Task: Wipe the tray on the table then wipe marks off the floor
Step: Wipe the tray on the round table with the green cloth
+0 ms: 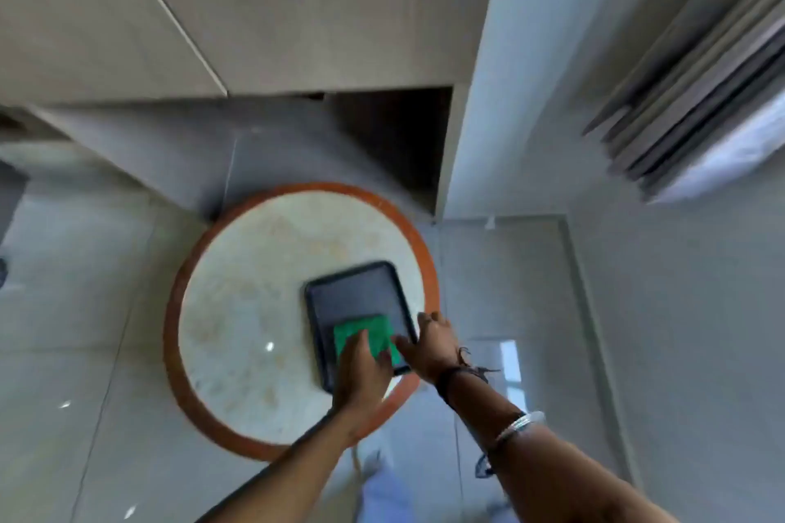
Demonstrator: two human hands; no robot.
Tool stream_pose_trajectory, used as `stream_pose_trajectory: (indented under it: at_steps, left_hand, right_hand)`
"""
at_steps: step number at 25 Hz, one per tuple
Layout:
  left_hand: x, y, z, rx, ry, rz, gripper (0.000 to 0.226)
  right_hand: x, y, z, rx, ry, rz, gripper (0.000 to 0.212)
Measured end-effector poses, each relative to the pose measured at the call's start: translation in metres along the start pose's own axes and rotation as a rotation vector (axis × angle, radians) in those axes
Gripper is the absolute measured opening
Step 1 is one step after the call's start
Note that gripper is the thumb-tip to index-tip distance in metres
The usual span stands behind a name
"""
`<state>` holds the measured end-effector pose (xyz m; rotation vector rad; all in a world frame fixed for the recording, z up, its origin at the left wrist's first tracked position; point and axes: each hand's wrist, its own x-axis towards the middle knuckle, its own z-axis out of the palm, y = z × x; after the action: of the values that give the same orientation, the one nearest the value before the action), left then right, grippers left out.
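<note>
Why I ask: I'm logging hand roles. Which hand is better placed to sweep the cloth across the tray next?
Left. The left hand lies on the green cloth at the near end of the tray; the right hand rests at its right rim, probably steadying it.

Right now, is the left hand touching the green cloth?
Touching. Head view: the left hand lies flat on the green cloth in the tray, with no gap.

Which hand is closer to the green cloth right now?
Left. The left hand lies on the green cloth inside the tray; the right hand sits beside it, at the tray's right rim.
</note>
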<state>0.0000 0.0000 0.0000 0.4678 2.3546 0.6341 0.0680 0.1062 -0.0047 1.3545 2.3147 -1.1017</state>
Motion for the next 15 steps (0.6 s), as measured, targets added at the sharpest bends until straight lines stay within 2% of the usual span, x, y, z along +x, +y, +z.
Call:
stream_pose_trajectory:
  at_steps: [3, 8, 11, 13, 15]
  left_hand:
    - [0.056, -0.049, 0.029, 0.005, 0.063, -0.17, 0.042]
    - [0.095, -0.088, 0.051, 0.085, 0.173, -0.282, 0.051]
    - [0.109, -0.099, 0.058, -0.138, 0.162, -0.49, 0.047]
    - [0.109, -0.093, 0.054, -0.362, 0.119, -0.614, 0.043]
    - [0.099, -0.076, 0.045, -0.527, 0.086, -0.624, 0.041]
  right_hand:
    - [0.034, 0.005, 0.08, 0.053, -0.095, 0.129, 0.051]
    - [0.069, 0.003, 0.128, 0.117, -0.01, 0.324, 0.044]
    - [0.086, -0.001, 0.127, 0.35, -0.069, 0.465, 0.017]
    - [0.086, 0.002, 0.116, 0.495, -0.111, 0.48, 0.018]
    - [0.077, 0.012, 0.095, 0.706, -0.071, 0.426, 0.019]
